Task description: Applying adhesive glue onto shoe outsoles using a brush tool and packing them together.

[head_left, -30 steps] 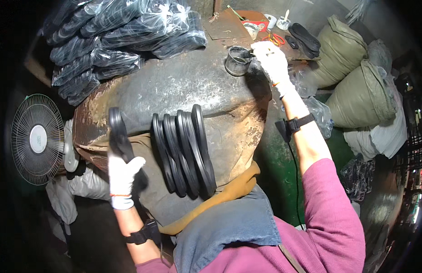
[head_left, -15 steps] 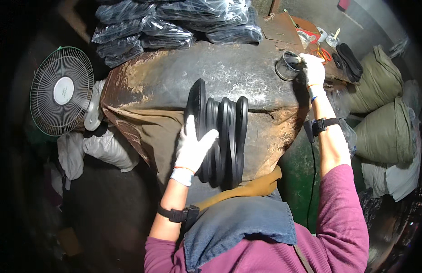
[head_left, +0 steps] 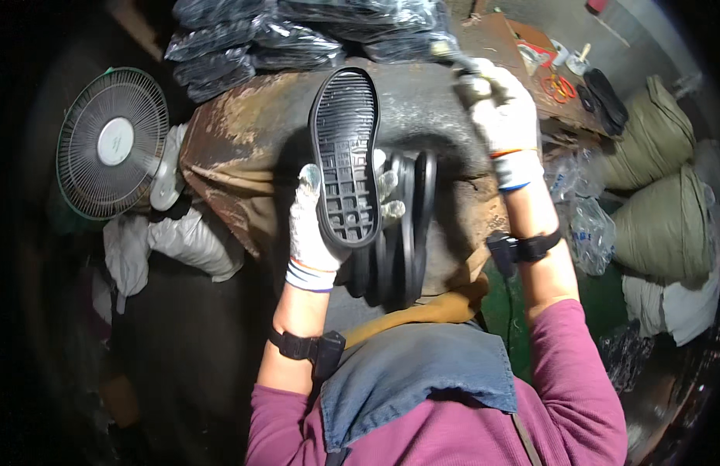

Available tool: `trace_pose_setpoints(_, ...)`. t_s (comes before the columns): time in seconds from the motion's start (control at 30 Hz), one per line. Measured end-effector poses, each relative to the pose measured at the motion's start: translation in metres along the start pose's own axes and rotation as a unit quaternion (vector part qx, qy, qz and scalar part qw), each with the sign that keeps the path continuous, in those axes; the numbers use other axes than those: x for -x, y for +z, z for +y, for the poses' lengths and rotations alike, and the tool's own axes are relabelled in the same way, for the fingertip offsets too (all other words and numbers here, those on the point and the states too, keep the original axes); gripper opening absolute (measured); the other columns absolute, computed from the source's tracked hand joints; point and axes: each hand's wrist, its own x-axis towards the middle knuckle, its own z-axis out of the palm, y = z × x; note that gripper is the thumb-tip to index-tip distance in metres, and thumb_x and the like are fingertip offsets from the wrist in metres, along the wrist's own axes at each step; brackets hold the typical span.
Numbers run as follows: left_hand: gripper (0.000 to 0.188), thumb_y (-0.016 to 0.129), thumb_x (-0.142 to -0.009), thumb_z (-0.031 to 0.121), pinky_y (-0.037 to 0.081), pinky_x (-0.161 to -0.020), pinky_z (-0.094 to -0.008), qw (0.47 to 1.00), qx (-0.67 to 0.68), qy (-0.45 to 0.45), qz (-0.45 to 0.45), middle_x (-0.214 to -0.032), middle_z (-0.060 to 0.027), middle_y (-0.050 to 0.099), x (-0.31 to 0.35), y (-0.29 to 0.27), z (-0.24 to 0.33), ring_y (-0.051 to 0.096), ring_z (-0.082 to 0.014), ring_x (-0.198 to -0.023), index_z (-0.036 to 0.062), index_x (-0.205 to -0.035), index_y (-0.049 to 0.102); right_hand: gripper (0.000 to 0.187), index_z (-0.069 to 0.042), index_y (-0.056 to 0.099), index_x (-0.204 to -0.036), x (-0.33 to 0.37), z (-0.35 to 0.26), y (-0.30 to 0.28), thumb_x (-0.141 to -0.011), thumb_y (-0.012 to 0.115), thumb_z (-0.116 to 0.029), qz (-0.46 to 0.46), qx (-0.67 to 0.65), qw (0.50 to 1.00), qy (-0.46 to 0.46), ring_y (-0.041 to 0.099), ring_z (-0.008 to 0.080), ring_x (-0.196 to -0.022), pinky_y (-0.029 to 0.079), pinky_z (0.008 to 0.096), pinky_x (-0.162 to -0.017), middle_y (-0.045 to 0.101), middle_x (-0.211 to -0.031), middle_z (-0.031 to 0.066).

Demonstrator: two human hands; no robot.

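Observation:
My left hand [head_left: 309,229], in a white glove with darkened fingertips, grips a black shoe sole [head_left: 345,159] by its edges. The sole is tilted up, its ribbed and gridded side showing. Behind and to its right, several more black soles [head_left: 410,233] stand on edge in a row, partly covered by the held one. My right hand [head_left: 503,109], also gloved, is raised right of the sole and closed round a small brush [head_left: 455,56]. Motion smears the brush, and its pale tip points left. The brush and the sole are apart.
Plastic-wrapped black bundles [head_left: 298,35] are stacked at the far side of the worn bench [head_left: 243,116]. A fan [head_left: 115,144] stands at left. Orange-handled scissors [head_left: 558,88] and black soles [head_left: 606,101] lie at the far right, near green sacks [head_left: 655,202].
My left hand has lifted one sole from the row and turned its gridded side up. My right hand has moved left from the dark cup with the brush; the cup is now hidden.

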Motion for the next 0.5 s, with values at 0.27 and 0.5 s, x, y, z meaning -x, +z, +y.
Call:
trace_pose_setpoints(0.27,0.083,0.046,-0.103,0.063,0.049,-0.106,-0.0672,0.993,0.066,-0.087,-0.049,-0.156,-0.0211,0.049,0.005,-0.006,-0.024,0.058,-0.0454,-0.132,0.0037,-0.16,0.036,0.032,-0.01,0.073,-0.122,0.014,0.005,0.028,-0.093,0.06,-0.006,-0.017,0.295,0.936,-0.193,0.072,0.0263,-0.103,0.057,0.0331,-0.09,0.075,-0.114,0.0111)
trace_pose_setpoints(0.5,0.072,0.038,-0.107,0.06,0.05,-0.101,-0.07,0.993,0.068,-0.093,-0.018,-0.163,-0.0221,0.039,0.009,-0.012,-0.022,0.057,-0.0491,-0.129,0.0135,-0.162,0.034,0.02,-0.005,0.075,-0.111,0.056,-0.068,0.045,-0.097,0.063,-0.013,-0.152,-0.09,0.982,0.069,0.07,0.0179,-0.098,0.055,0.0306,-0.092,0.075,-0.11,0.0074)
